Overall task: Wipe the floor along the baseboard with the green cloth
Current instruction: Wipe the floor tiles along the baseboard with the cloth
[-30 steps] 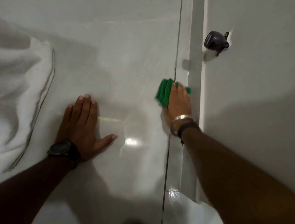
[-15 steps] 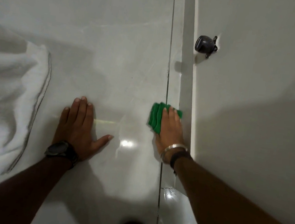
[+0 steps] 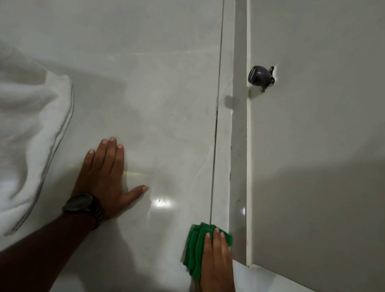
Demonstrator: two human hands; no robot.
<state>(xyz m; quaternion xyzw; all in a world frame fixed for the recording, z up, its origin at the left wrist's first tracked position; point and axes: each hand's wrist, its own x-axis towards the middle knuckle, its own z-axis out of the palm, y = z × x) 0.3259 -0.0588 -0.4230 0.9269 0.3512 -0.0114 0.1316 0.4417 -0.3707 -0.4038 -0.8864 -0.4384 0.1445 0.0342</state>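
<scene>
Though half hidden under right hand (image 3: 217, 268), green cloth (image 3: 193, 250) just beside baseboard (image 3: 241, 140).

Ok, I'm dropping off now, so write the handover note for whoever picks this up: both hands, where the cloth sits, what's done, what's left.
Left hand: flat on the floor, fingers straight, holding nothing.
Right hand: straight fingers press the green cloth onto the floor beside the baseboard, close to its near end.
Done: in the last second the cloth was drawn back along the baseboard, from just below the black doorstop toward the person.
Left: the strip beyond the doorstop; I cannot tell whether it has been wiped.
A white towel lies on the floor at left.
</scene>
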